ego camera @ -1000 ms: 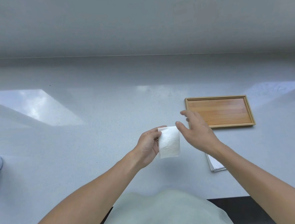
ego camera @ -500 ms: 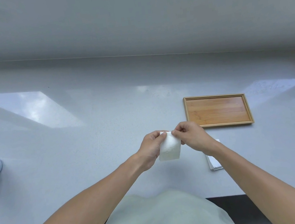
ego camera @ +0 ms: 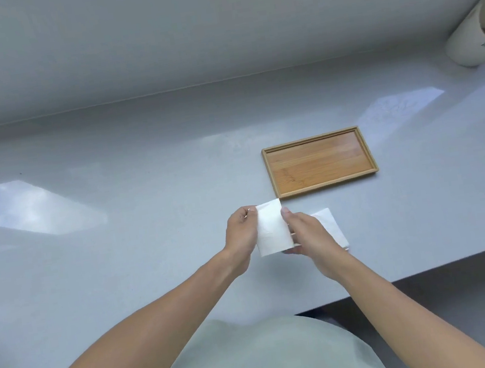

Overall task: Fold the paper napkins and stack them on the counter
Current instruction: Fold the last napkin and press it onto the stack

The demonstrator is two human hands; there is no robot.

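Observation:
A white folded paper napkin (ego camera: 272, 229) is held between both hands just above the grey counter (ego camera: 121, 263). My left hand (ego camera: 241, 237) pinches its left edge near the top. My right hand (ego camera: 312, 236) grips its right side, thumb on top and fingers underneath. Behind my right hand a small stack of white napkins (ego camera: 333, 227) lies flat on the counter, partly hidden by that hand.
A shallow wooden tray (ego camera: 319, 165) lies on the counter just beyond the hands, with nothing in it. A white cylindrical container (ego camera: 478, 32) lies at the far right by the wall. The counter's front edge runs close to my body.
The napkin is now flatter and spread wider between the hands. My right hand has shifted from its top corner to its right side. The view has turned right, revealing the white container.

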